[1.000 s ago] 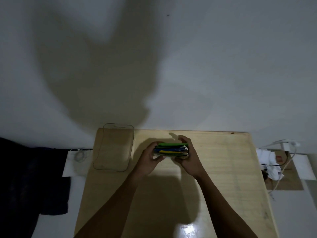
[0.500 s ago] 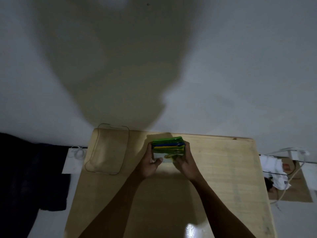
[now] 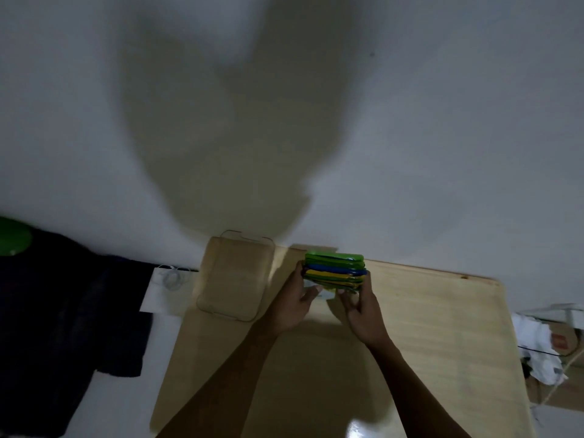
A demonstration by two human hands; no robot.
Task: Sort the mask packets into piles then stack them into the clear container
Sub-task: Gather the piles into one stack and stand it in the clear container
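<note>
A stack of mask packets (image 3: 335, 269), green on top with blue and yellow ones below, is held near the far edge of the wooden table (image 3: 442, 327). My left hand (image 3: 295, 303) grips its left end and my right hand (image 3: 363, 308) grips its right end and underside. The clear container (image 3: 235, 275) stands empty on the table's far left corner, just left of my left hand and apart from the stack.
A white wall rises behind the table, with a large shadow on it. Dark cloth (image 3: 63, 311) hangs at the left beside a white box with a coiled cable (image 3: 170, 279). White cloth and a cardboard box (image 3: 543, 346) lie to the right of the table.
Both hands have carried the stack away from me toward the table's far edge and tilted it so more of its edge layers show. The view has shifted.
</note>
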